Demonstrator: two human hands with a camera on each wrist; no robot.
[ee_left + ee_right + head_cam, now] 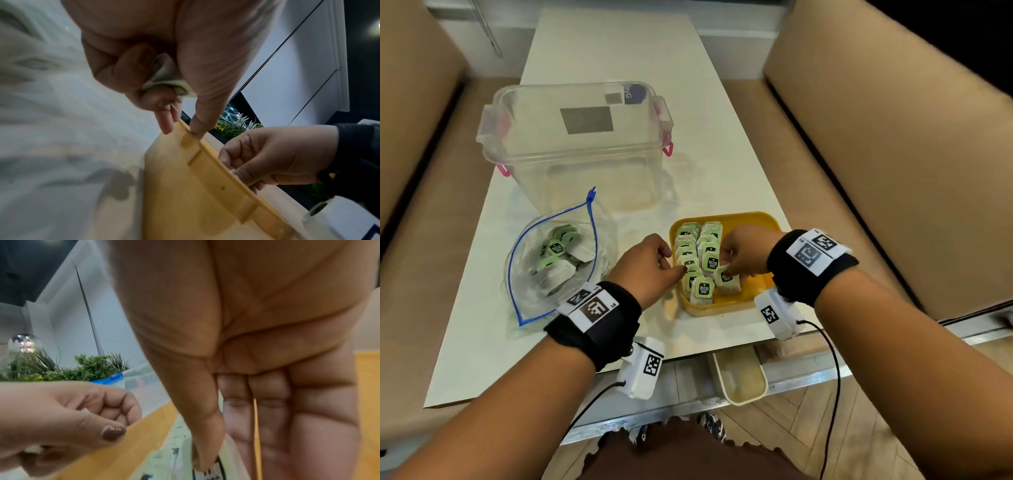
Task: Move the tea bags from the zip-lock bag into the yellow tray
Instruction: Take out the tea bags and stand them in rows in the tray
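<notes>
Yellow tray on the table holds rowed tea bags; right hand pinches one to add, left hand clutches another, zip-lock bag beside.

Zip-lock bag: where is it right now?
In the head view the zip-lock bag lies open on the table's left side, left of the yellow tray and just in front of the clear plastic bin.
</notes>
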